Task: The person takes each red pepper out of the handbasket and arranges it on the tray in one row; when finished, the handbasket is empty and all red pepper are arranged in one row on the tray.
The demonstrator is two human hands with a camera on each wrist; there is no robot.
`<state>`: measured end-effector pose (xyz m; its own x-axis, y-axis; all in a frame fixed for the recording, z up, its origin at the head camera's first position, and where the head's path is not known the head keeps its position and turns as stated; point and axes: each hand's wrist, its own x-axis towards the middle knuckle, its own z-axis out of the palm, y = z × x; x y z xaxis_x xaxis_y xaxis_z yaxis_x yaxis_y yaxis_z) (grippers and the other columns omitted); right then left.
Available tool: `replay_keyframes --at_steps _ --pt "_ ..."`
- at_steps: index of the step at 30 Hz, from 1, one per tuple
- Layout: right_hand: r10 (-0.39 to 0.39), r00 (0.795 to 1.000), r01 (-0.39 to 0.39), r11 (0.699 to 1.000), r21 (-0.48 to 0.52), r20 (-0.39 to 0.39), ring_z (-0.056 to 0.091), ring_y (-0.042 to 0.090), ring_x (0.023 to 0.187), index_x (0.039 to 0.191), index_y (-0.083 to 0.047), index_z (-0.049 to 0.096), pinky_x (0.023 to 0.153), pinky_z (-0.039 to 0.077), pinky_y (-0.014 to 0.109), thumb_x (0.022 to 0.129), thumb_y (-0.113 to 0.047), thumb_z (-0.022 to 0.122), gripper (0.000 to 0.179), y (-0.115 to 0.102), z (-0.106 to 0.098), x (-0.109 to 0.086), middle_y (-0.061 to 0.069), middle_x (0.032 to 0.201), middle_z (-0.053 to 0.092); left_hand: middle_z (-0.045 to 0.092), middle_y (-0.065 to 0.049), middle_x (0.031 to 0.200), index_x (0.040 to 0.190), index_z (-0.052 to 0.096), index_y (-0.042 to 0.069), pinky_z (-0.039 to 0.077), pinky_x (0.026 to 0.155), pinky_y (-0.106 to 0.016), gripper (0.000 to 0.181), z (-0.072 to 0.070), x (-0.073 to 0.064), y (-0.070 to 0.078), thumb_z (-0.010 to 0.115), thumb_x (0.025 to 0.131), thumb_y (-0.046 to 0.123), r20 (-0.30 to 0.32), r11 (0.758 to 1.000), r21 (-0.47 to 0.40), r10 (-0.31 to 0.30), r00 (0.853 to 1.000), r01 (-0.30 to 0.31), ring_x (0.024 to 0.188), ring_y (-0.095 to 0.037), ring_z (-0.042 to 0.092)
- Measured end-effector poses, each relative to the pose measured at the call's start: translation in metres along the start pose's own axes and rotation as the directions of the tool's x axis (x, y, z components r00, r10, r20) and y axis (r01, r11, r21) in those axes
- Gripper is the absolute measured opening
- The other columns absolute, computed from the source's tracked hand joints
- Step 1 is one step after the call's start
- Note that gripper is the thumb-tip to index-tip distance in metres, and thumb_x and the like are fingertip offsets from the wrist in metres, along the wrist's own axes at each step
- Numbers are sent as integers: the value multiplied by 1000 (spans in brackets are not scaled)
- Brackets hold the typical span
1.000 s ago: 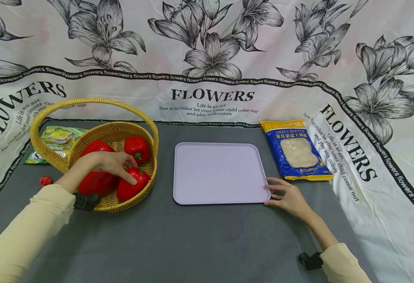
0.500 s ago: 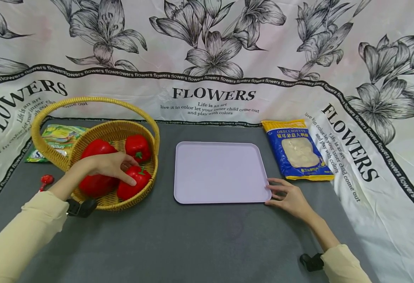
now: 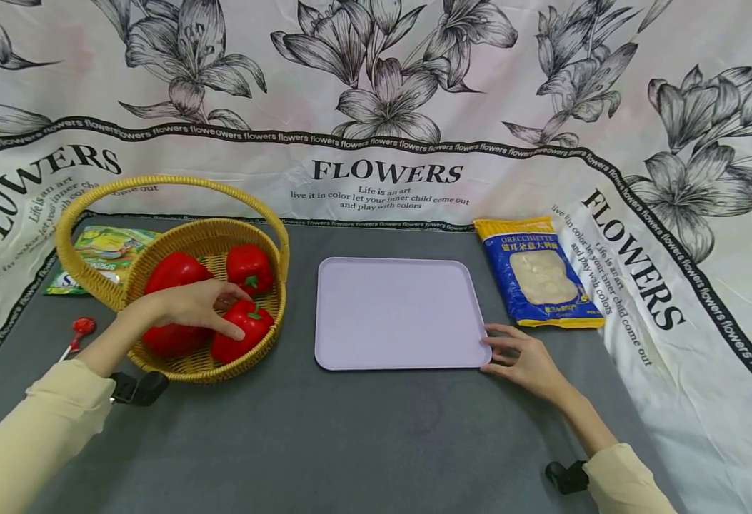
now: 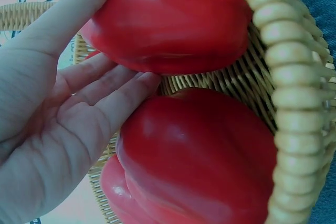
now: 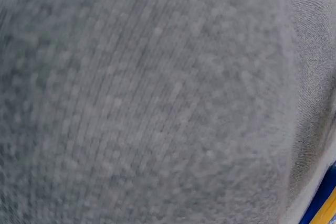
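Note:
My left hand (image 3: 192,307) reaches into the yellow wicker basket (image 3: 183,373), its thumb and fingers on either side of a red bell pepper (image 3: 247,339) at the front right. In the left wrist view the fingers (image 4: 126,95) lie along the side of that bell pepper (image 4: 173,19), and another red bell pepper (image 4: 199,150) sits close below. My right hand (image 3: 523,360) touches the right edge of a pale lilac tray (image 3: 401,314) near its front corner, fingers spread and fairly straight. The right wrist view shows mostly grey cloth, with no hand visible.
A smaller red pepper (image 3: 249,269) and large red peppers (image 3: 179,270) share the basket under its tall handle (image 3: 176,180). A red lollipop (image 3: 83,326) and a green packet (image 3: 108,250) lie by it. A blue and yellow pasta bag (image 3: 539,275) lies right of the tray.
My left wrist and forearm have shifted slightly left and down, uncovering more of the lollipop. The left hand stays at the bell pepper; the right hand and tray stay put.

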<state>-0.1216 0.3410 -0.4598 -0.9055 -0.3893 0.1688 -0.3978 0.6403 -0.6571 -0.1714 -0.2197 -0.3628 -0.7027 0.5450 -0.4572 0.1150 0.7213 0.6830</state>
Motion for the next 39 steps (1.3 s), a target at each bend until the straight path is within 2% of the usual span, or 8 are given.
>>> replay_keyframes --at_steps 5,8,11,14,18,24,32,39 --pt "-43 999 44 999 -23 24 67 18 86 104 1 72 71 55 22 69 -9 86 39 2 -2 1 17 126 59 47 -27 135 134 44 -8 37 102 -57 79 2 -1 1 77 79 38 -11 1000 3 3 1000 -3 128 -48 39" --pt "-97 994 99 994 -36 49 68 22 88 101 2 72 71 55 19 69 -9 86 37 2 -3 3 17 126 59 46 -27 136 134 43 -9 37 102 -57 78 3 -3 0 77 80 37 -16 1000 -7 3 1000 -3 128 -49 38" --pt "-131 988 133 991 -28 77 66 28 96 100 2 73 71 54 18 69 -8 86 35 1 -5 7 18 125 59 45 -28 137 134 43 -9 37 102 -57 78 3 -4 0 77 80 36 -20 1000 -12 1 1000 -1 128 -49 37" --pt "-132 987 135 991 -20 92 65 29 99 98 2 73 71 54 18 69 -8 86 34 1 -6 9 18 124 60 46 -28 136 134 43 -9 38 101 -57 77 3 -5 -1 77 80 35 -26 1000 1 4 1000 -4 128 -50 38" --pt "-112 989 115 993 -31 94 66 21 94 96 1 74 70 55 20 68 -10 87 33 0 -6 10 17 123 61 47 -28 136 134 44 -9 37 101 -58 77 4 -5 0 77 80 34 -26 1000 22 16 1000 -15 127 -50 38" --pt "-99 992 102 994 -35 81 66 20 94 94 -1 75 70 55 23 67 -11 87 31 -1 -7 9 16 122 62 46 -28 137 136 42 -9 36 101 -60 76 4 -6 -2 78 80 29 -4 1000 3 29 1000 -29 128 -51 37" --pt "-104 992 105 994 -9 67 61 34 105 96 1 74 71 56 27 68 -8 86 31 -1 -12 6 17 124 61 52 -23 132 131 50 -4 42 99 -53 72 5 -10 -7 81 76 30 -95 997 -20 79 992 -81 124 -46 45" --pt "-81 994 81 997 9 66 60 35 107 98 1 74 72 56 28 71 -9 85 31 1 -11 3 17 125 60 51 -23 132 132 49 -2 44 97 -53 74 13 -13 -12 83 74 29 -183 992 -12 119 976 -123 124 -44 46"
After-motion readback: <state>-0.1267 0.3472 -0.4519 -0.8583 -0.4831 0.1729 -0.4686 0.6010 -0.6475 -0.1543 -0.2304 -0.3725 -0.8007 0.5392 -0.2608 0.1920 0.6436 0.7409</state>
